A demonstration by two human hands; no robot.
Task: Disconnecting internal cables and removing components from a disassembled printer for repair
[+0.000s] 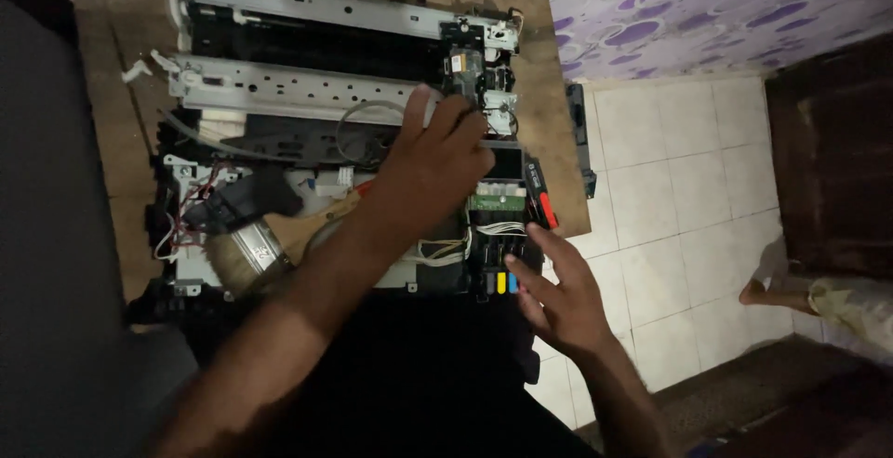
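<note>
Grip first: my left hand lies spread, fingers loosely curled, on the middle of the stripped-down printer; I cannot tell whether it pinches anything beneath the palm. My right hand is open, fingers extended, holding nothing, its fingertips just beside the ink cartridge block at lower centre.

Going left to right: at the far left of the wooden table sit a bundle of red and white wires and a silvery cylinder. Two long metal rails run across the upper left. At centre, under my left hand, lie a green circuit board and a white ribbon cable. A red-and-black screwdriver rests just right of the board, near the table edge. White floor tiles fill the right.

I judge this a dismantling step around the carriage area: one hand steadying, the other approaching the cartridges. The next move calls for a careful pinch without snagging the ribbon cable.

As for containers, the cartridge block holds slotted cartridges with yellow and blue tabs showing; the others are too dark to tell.
</note>
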